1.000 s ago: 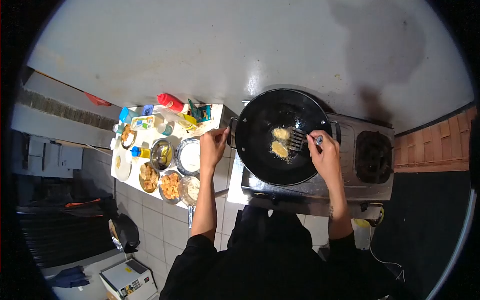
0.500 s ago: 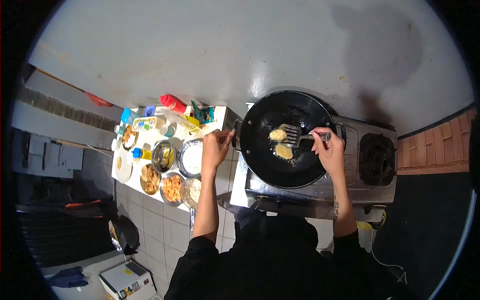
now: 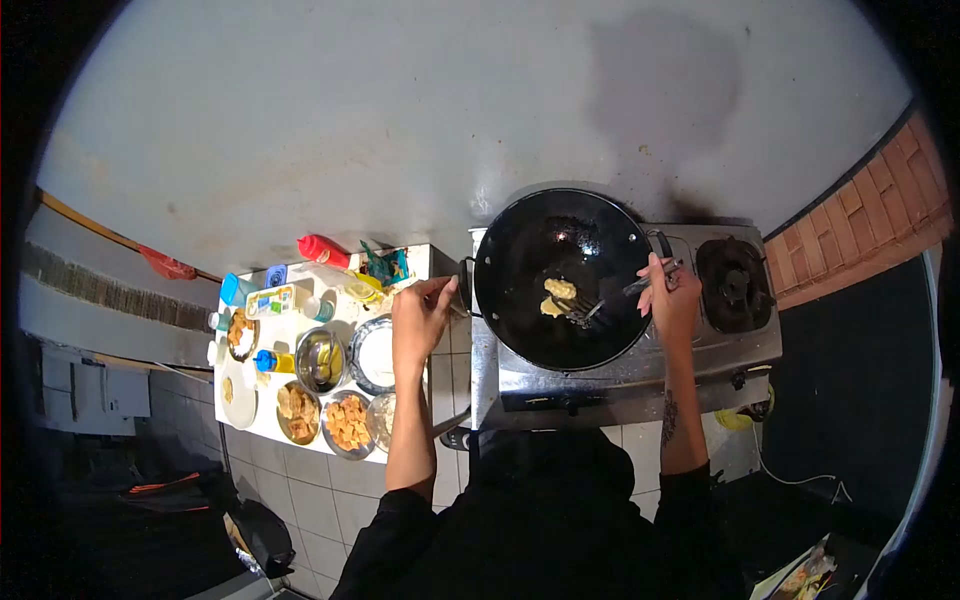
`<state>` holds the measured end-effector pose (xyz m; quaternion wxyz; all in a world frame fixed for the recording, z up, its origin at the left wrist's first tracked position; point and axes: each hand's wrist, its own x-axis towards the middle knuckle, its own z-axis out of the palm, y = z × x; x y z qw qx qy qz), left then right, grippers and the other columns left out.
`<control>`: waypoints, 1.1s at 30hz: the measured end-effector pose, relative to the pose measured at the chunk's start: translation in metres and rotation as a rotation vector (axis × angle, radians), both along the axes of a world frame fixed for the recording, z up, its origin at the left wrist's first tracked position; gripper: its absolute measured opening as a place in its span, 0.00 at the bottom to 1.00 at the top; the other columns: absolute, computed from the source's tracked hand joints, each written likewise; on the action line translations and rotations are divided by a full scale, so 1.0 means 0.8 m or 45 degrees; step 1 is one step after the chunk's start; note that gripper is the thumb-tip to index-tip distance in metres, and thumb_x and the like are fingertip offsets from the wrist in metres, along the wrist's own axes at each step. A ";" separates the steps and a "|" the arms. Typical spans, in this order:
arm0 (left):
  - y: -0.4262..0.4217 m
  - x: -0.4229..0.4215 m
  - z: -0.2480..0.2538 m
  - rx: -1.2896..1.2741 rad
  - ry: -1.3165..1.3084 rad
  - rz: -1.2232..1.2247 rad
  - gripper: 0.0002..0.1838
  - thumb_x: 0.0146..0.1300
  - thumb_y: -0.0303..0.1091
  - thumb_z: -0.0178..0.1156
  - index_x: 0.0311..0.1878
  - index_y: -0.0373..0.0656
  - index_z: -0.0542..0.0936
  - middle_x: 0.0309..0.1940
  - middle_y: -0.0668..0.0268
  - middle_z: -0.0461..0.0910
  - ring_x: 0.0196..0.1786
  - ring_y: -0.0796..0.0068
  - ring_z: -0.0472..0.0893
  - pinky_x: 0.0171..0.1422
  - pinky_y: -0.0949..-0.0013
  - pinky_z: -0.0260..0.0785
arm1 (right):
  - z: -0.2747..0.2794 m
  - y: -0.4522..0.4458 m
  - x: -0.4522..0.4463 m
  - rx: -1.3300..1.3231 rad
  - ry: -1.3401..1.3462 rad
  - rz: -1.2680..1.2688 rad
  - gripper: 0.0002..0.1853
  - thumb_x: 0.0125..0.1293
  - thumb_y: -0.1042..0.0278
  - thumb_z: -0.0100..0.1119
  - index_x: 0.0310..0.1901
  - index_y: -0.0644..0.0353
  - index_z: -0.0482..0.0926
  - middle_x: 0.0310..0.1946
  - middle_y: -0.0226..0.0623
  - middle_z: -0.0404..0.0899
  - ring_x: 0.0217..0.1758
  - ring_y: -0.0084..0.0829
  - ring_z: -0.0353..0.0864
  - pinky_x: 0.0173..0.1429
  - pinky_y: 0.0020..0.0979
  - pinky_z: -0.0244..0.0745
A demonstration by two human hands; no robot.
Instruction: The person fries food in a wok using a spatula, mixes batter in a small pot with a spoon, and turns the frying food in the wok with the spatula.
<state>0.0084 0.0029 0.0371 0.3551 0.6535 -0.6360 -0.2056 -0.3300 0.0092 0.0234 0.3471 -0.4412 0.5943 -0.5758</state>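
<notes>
A black wok [image 3: 520, 320] sits on the left part of the gas stove, oil shining in its bottom. My left hand [image 3: 421, 318] is closed at the wok's left loop handle [image 3: 466, 285], thumb and fingers pinched against it. In my right hand [image 3: 672, 298] is the handle of a slotted spatula [image 3: 582, 314], its head low in the wok. Two battered pieces lie at the spatula's tip: a pale upper one [image 3: 559, 288] and a yellow lower one [image 3: 549, 307], partly covered by the slotted head.
Left of the stove stands a white table [image 3: 270, 405] crowded with bowls, including cubed orange food [image 3: 348, 424], white powder [image 3: 378, 352] and a metal bowl [image 3: 321, 360]. A red bottle [image 3: 322, 250] stands near the wall. A second burner [image 3: 736, 287] is at the right.
The spatula has tilted and shifted onto the lower piece, and the two pieces now lie closer together. My left hand stays at the wok handle. The whole view has shifted slightly.
</notes>
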 end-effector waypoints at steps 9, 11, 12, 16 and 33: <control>0.005 0.015 0.006 -0.028 0.060 0.071 0.19 0.65 0.43 0.65 0.42 0.33 0.86 0.14 0.64 0.72 0.18 0.79 0.65 0.24 0.69 0.58 | -0.010 -0.015 -0.017 0.069 -0.127 -0.172 0.20 0.71 0.63 0.59 0.25 0.73 0.76 0.16 0.41 0.77 0.11 0.25 0.74 0.13 0.27 0.67; 0.006 0.013 0.007 -0.054 0.064 0.069 0.19 0.65 0.43 0.65 0.41 0.33 0.86 0.13 0.65 0.71 0.18 0.79 0.64 0.24 0.69 0.57 | -0.011 -0.019 -0.019 0.039 -0.209 -0.221 0.21 0.71 0.63 0.59 0.26 0.74 0.76 0.16 0.41 0.77 0.10 0.26 0.74 0.13 0.27 0.68; 0.007 0.011 0.008 -0.070 0.073 0.070 0.19 0.66 0.43 0.65 0.41 0.33 0.86 0.13 0.65 0.70 0.18 0.79 0.63 0.24 0.69 0.56 | -0.009 -0.019 -0.019 0.056 -0.204 -0.283 0.21 0.71 0.62 0.59 0.25 0.74 0.76 0.15 0.41 0.76 0.10 0.26 0.74 0.13 0.28 0.69; 0.004 0.011 0.008 -0.109 0.059 0.056 0.19 0.66 0.43 0.65 0.41 0.33 0.85 0.13 0.66 0.70 0.18 0.80 0.63 0.24 0.70 0.56 | -0.007 -0.020 -0.023 0.108 -0.229 -0.396 0.22 0.71 0.61 0.59 0.22 0.70 0.74 0.12 0.39 0.75 0.10 0.27 0.73 0.13 0.29 0.70; 0.001 0.029 0.007 0.159 0.021 0.053 0.21 0.67 0.46 0.63 0.46 0.34 0.85 0.20 0.64 0.78 0.25 0.79 0.73 0.33 0.70 0.66 | 0.028 0.018 -0.010 -0.138 0.274 0.022 0.10 0.68 0.70 0.62 0.35 0.68 0.74 0.21 0.35 0.76 0.16 0.21 0.75 0.19 0.24 0.68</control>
